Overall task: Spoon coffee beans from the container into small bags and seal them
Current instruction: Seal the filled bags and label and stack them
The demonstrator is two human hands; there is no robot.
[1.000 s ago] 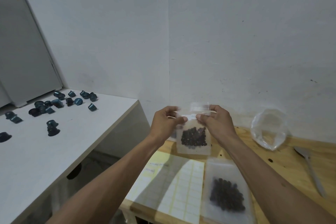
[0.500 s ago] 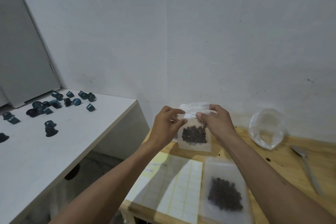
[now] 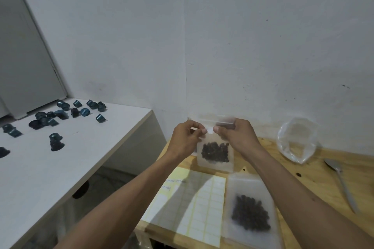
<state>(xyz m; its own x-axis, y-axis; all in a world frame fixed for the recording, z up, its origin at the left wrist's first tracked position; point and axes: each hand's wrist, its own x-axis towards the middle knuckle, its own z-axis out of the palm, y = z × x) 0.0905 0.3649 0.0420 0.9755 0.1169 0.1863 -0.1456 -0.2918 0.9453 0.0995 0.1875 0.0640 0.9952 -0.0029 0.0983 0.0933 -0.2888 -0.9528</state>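
wooden table (image 3: 315, 170), both hands pinching the top of a small bag of beans.
teal pods (image 3: 60, 114) litter the white shelf (image 3: 50, 168); a spoon (image 3: 342, 182), label sheet (image 3: 194, 206) and clear container (image 3: 296, 139) lie on the table. left hand (image 3: 185, 139) and right hand (image 3: 235, 135) pinch the frosted bag (image 3: 215, 152) upright above the table; a second bag (image 3: 251, 211) of beans lies flat.

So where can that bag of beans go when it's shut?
Bare wood shows between the filled bag lying flat and the spoon, below the clear plastic container. The white table's near part is bare too. The label sheet fills the wooden table's left, and capsules crowd the white table's far end.
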